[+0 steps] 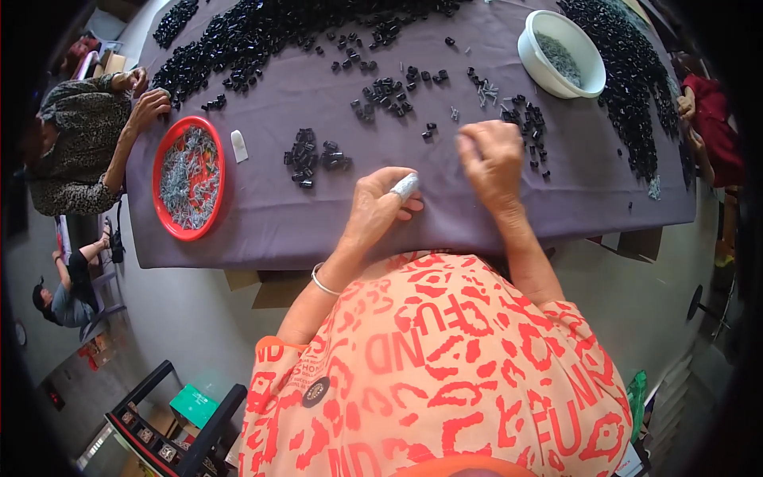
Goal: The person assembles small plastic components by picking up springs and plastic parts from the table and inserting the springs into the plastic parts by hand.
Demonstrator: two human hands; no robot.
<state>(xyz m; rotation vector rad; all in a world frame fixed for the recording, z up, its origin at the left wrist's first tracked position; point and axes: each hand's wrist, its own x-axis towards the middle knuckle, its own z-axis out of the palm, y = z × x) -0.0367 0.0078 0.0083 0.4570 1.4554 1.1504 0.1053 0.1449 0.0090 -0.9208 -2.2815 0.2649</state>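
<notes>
My left hand [378, 207] is curled above the near side of the cloth, its thumb wrapped in whitish tape; whatever it grips is hidden. To its right, my right hand [491, 159] is raised over the cloth with fingertips drawn together, and anything between them is too small to make out. Just beyond the right hand lie a loose cluster of small glossy black pieces [528, 123] and some thin grey pins [486, 91]. Left of my left hand sits another small group of black pieces [304, 157]. More black pieces [385, 97] are scattered farther off.
A red basket [226, 163] of grey pins stands at left beside a white strip [238, 146]. A white bowl [528, 60] of pins stands far right. Large black heaps [262, 40] cover the purple cloth [262, 222] at the back. Other people [83, 135] sit at both sides.
</notes>
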